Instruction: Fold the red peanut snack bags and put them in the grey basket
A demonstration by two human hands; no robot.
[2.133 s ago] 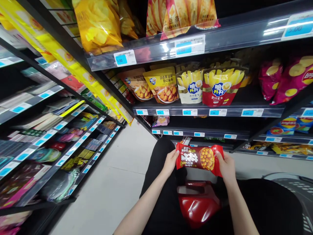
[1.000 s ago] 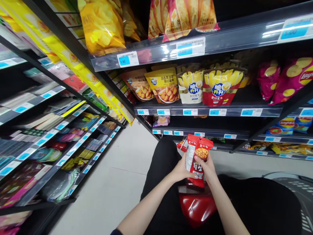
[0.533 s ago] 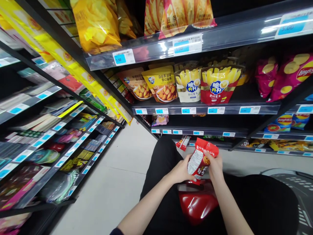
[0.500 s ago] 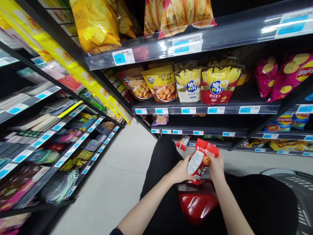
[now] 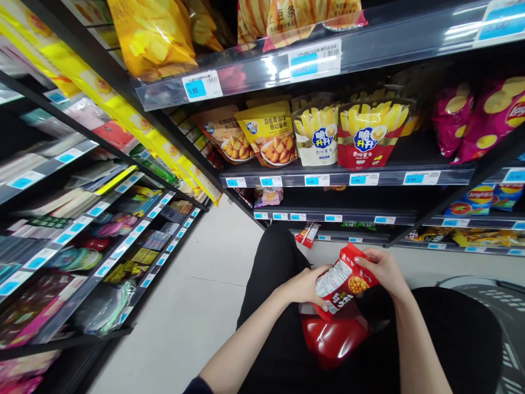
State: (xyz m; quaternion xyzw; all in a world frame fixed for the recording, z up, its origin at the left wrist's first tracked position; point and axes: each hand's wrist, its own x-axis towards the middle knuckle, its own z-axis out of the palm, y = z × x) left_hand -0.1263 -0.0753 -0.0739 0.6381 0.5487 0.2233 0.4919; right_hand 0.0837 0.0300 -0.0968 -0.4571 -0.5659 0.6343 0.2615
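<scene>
A red snack bag (image 5: 342, 279) with a white text panel and a picture of round golden pieces is held tilted above my lap. My left hand (image 5: 308, 285) grips its lower left side, thumb across the front near the bottom. At its upper right corner, my right hand (image 5: 381, 268) pinches the edge between thumb and fingers. Just below, a glossy dark red package (image 5: 336, 336) lies on my lap, partly covered by the bag. Another red and white packet (image 5: 307, 235) sticks out from the lowest shelf, beyond the bag.
Ahead stands a shelf rack with pouches of potato snacks (image 5: 369, 134) and a price-tag rail (image 5: 369, 179). A grey plastic basket (image 5: 502, 312) is on the floor at my right. Another stocked rack (image 5: 77, 230) runs along the left, with pale floor tiles (image 5: 184, 306) between.
The snack bag has turned so its front shows more, its top leaning right. My right hand has moved right and now grips the corner from the side.
</scene>
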